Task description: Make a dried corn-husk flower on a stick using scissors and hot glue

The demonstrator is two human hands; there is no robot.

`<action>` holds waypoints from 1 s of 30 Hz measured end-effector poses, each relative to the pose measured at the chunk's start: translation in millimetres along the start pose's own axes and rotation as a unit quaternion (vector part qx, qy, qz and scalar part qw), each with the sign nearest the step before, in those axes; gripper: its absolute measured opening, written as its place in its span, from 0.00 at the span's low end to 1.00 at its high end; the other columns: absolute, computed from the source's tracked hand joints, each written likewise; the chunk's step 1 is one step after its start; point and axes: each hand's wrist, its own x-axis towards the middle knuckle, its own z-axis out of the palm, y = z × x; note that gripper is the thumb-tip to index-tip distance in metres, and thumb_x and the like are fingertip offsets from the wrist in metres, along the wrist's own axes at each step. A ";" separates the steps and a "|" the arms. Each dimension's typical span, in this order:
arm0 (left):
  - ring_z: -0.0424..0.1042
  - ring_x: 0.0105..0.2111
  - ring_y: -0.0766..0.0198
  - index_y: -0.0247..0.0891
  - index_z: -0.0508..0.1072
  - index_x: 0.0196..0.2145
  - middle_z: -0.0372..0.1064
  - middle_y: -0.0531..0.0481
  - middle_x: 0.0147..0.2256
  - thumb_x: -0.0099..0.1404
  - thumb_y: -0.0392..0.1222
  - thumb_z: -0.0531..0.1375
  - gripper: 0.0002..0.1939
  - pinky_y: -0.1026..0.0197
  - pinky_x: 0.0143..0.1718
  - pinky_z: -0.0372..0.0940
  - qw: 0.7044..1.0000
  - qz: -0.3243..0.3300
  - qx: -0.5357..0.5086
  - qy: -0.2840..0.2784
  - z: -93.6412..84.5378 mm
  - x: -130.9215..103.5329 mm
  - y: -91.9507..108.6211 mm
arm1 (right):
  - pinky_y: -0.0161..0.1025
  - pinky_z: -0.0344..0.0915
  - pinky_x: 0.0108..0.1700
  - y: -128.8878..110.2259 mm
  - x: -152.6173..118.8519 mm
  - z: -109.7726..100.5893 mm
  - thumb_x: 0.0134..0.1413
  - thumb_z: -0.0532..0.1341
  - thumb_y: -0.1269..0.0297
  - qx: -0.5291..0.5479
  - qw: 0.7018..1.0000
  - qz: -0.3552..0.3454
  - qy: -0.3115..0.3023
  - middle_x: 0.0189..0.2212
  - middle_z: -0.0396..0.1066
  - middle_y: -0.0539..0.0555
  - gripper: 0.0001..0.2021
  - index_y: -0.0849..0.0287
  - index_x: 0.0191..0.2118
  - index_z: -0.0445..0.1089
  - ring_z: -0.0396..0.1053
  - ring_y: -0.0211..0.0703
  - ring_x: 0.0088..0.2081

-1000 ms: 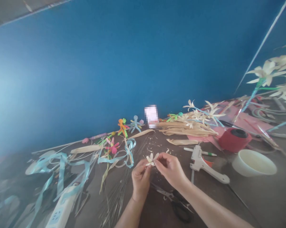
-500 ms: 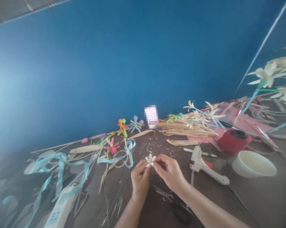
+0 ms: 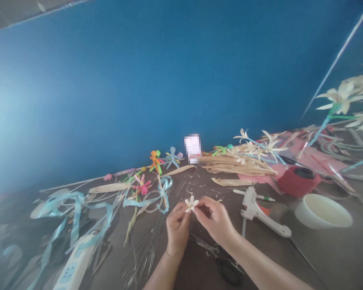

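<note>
A small cream-white flower with pointed petals is held up between my two hands, its face turned upward. My left hand pinches it from below and the left, fingers closed. From the right, my right hand has thumb and forefinger closed on a petal at the flower's edge. Under my right forearm lie scissors, partly covered, with dark handles. Small pale scraps are scattered on the dark table just beyond the flower.
To the right lie a white glue gun, a white bowl and a red round object. Dried husks lie behind. Thin wires, blue ribbon and a power strip are on the left. Small colourful figures line the blue wall.
The flower has tilted slightly in my fingers, its petals at a somewhat different angle. Both hands stay almost in place. The view has shifted very little.
</note>
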 end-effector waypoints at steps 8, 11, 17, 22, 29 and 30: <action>0.66 0.30 0.63 0.37 0.76 0.34 0.68 0.48 0.29 0.58 0.38 0.56 0.09 0.64 0.31 0.61 1.000 -0.003 0.008 -0.013 -1.3 0.2 -1.0 | 0.31 0.56 0.24 -0.1 -0.4 -0.2 0.49 0.56 0.66 -0.004 1.000 0.009 -0.004 0.20 0.62 0.49 0.05 0.59 0.27 0.65 0.59 0.36 0.22; 0.67 0.30 0.63 0.36 0.76 0.34 0.68 0.48 0.29 0.58 0.37 0.56 0.09 0.64 0.31 0.61 1.000 0.000 0.019 -0.020 -1.8 0.7 -0.6 | 0.31 0.57 0.25 0.9 0.1 -0.3 0.49 0.56 0.66 -0.005 1.000 0.010 0.000 0.21 0.62 0.49 0.04 0.59 0.27 0.65 0.60 0.36 0.23; 0.67 0.32 0.62 0.35 0.75 0.31 0.69 0.47 0.31 0.58 0.38 0.56 0.08 0.63 0.34 0.61 1.000 0.005 0.005 -0.020 -1.2 0.9 1.1 | 0.32 0.58 0.27 1.4 -0.3 0.2 0.50 0.55 0.67 -0.004 1.000 0.003 0.000 0.23 0.63 0.50 0.04 0.59 0.28 0.65 0.61 0.36 0.24; 0.67 0.33 0.62 0.34 0.73 0.30 0.70 0.48 0.30 0.58 0.41 0.56 0.10 0.62 0.37 0.61 0.997 -0.062 -0.033 0.014 1.9 2.0 -2.9 | 0.31 0.56 0.24 -0.5 1.5 -1.4 0.51 0.55 0.66 0.033 0.999 0.021 0.013 0.19 0.61 0.48 0.06 0.59 0.25 0.62 0.59 0.35 0.21; 0.68 0.36 0.61 0.34 0.73 0.33 0.70 0.45 0.38 0.54 0.43 0.59 0.10 0.60 0.39 0.62 0.947 -0.192 -0.253 0.051 7.1 7.8 -13.4 | 0.28 0.51 0.18 11.7 5.5 1.1 0.49 0.55 0.65 0.086 0.989 0.119 -0.029 0.13 0.60 0.45 0.06 0.59 0.25 0.62 0.56 0.32 0.16; 0.68 0.36 0.62 0.35 0.73 0.33 0.70 0.45 0.37 0.54 0.42 0.59 0.10 0.60 0.39 0.61 0.938 -0.201 -0.277 0.047 6.8 8.1 -13.7 | 0.27 0.51 0.18 13.0 5.8 1.3 0.49 0.55 0.65 0.086 0.988 0.123 -0.032 0.13 0.60 0.45 0.06 0.59 0.25 0.62 0.56 0.31 0.16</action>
